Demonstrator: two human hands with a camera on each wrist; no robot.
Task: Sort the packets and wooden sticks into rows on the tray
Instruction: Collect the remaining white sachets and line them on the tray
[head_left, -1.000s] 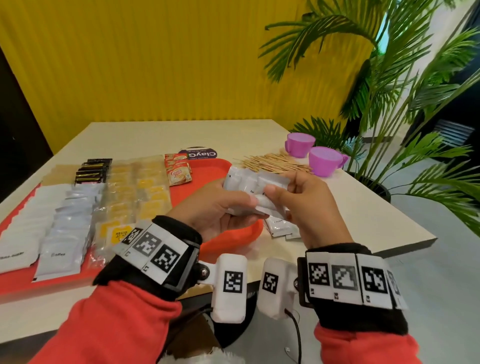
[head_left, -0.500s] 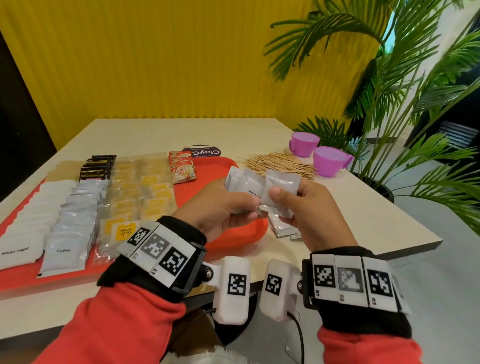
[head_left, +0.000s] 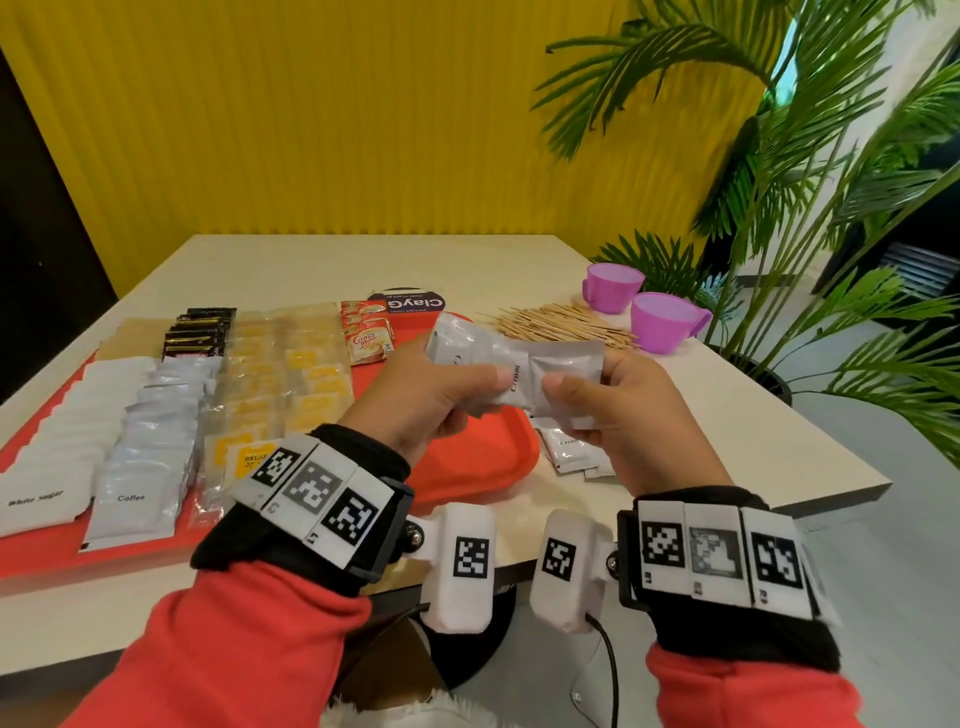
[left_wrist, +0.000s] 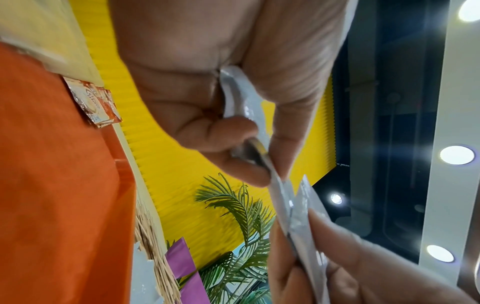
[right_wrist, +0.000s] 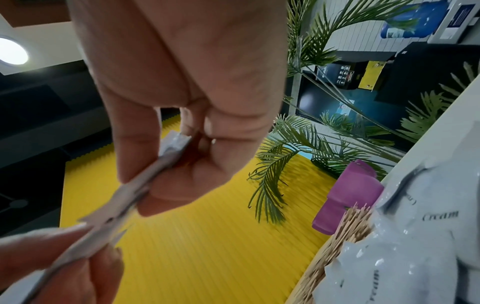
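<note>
**Q:** While both hands are up off the table, what's already laid down at the left?

**Me:** Far left of the red tray (head_left: 483, 470): white sugar packets (head_left: 49, 467), then coffee packets (head_left: 150, 447), then clear yellow tea bags (head_left: 280, 384), each overlapped in its own row so the kinds stay apart. Black sachets (head_left: 200, 332) sit at the far end, Coffee-mate packets (head_left: 366, 338) start a short row further right. Right part of the tray is bare red, probably where the cream goes.

**Q:** Left hand?

**Me:** My left hand (head_left: 441, 395) is clamped on a small stack of silver cream packets (head_left: 478, 353), thumb on top, fingers curled under. Holding them fanned above the tray so I can feed them out one by one, I'd guess.

**Q:** Right hand?

**Me:** My right hand (head_left: 618, 410) pinches one cream packet (head_left: 566, 364) between thumb and forefinger, its edge touching the stack. Can't tell if I'm adding it or peeling it off.

**Q:** Further right?

**Me:** Loose cream packets (head_left: 571, 452) lie on the table (head_left: 753, 441) just off the tray's near right corner, not sorted yet. Wooden sticks (head_left: 561, 325) are heaped on the far right of the table, off the tray, untouched, beside two purple cups (head_left: 660, 322).
</note>
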